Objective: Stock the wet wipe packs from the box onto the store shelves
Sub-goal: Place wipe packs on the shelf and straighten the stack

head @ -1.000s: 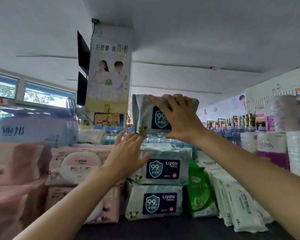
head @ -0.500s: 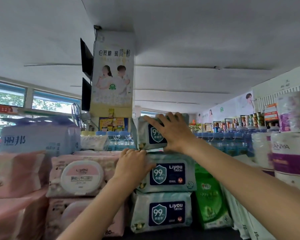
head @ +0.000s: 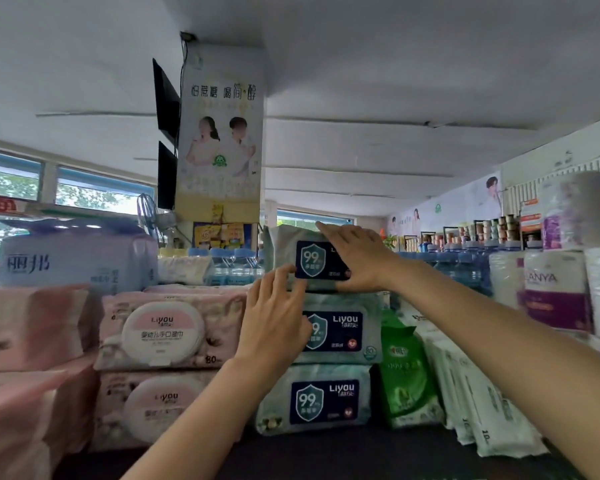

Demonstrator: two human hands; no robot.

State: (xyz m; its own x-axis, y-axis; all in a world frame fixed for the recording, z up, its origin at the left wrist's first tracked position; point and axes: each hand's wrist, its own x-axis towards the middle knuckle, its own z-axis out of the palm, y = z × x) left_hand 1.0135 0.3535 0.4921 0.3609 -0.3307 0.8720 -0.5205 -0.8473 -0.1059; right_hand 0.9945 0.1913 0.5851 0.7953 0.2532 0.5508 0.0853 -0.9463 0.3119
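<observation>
Top wipe pack (head: 291,252), third on its stack: right hand (head: 355,259) spread flat, left hand (head: 278,315) fingers nudging its near edge; square it flush.

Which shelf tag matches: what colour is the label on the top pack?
Dark navy label with a shield, head view.

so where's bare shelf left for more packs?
Free: dark shelf front below the teal packs. Crowded: pink packs left, green pack and white packs right. Both hands sit on the top teal pack.
</observation>
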